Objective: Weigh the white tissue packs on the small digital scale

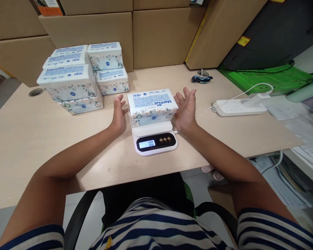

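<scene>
A pack of tissues [153, 104] with a floral print and blue lettering rests on a white digital kitchen scale [152, 130]. The lit display reads 0.0. My left hand [119, 114] stands on edge just left of the pack, fingers stretched and apart from it. To the right of the pack is my right hand [185, 109], palm turned inward and fingers spread. Neither hand holds anything; whether the right one brushes the scale's side I cannot tell.
Several stacked tissue packs [67, 81] stand at the back left. Cardboard boxes [161, 38] line the table's [109, 166] far side. A white power strip [240, 107] with a cable lies at right, near a dark blue patterned item [201, 79] and a green sheet [271, 80].
</scene>
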A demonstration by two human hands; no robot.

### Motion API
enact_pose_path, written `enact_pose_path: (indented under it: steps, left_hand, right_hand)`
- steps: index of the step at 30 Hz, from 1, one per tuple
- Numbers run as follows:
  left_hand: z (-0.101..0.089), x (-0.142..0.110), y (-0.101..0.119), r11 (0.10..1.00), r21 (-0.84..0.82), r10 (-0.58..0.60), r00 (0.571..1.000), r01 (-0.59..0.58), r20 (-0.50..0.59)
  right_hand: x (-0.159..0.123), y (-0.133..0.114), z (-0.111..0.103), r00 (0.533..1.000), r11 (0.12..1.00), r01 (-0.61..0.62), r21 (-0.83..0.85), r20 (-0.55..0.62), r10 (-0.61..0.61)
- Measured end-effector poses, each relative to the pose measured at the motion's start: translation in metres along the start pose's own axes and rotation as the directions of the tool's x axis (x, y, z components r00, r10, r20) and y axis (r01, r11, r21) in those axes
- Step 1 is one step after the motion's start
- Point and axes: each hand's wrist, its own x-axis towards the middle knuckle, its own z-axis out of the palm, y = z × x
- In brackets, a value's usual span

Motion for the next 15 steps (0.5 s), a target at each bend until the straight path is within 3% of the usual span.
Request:
enact_pose_path:
  steps: [11,15]
  left_hand:
    - [0.003,-0.003,0.009,0.999,0.005,-0.054,0.999,0.054,-0.008]
    - [0.005,-0.009,0.021,1.000,0.016,-0.021,0.992,0.023,-0.123]
  right_hand:
    - [0.019,0.020,-0.019,0.990,0.977,0.053,-0.207,0.140,-0.024]
    - [0.013,0.010,-0.016,0.993,0.977,0.081,-0.197,0.102,-0.062]
